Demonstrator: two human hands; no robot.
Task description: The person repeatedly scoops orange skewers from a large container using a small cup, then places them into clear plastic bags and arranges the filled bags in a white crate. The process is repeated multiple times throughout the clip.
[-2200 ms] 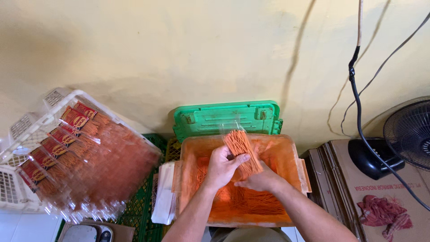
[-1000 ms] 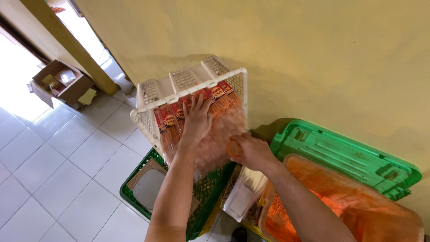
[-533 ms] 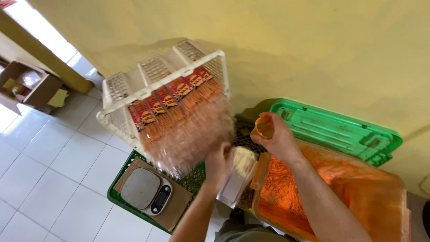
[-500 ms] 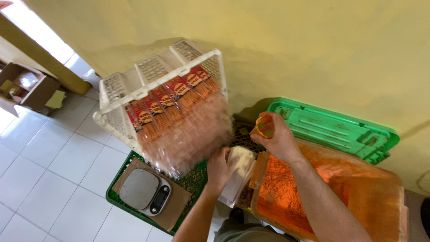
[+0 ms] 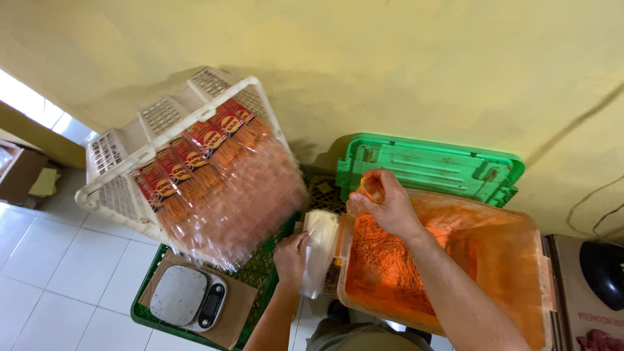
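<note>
Orange sticks fill the clear tub at your right; your right hand hovers over its near-left corner, fingers pinched on a small bunch, seemingly. Your left hand grips the white bag stack, ready beside the scale.

a small home packing workshop: tiled floor, crate of bagged snacks, kitchen scale.
</note>
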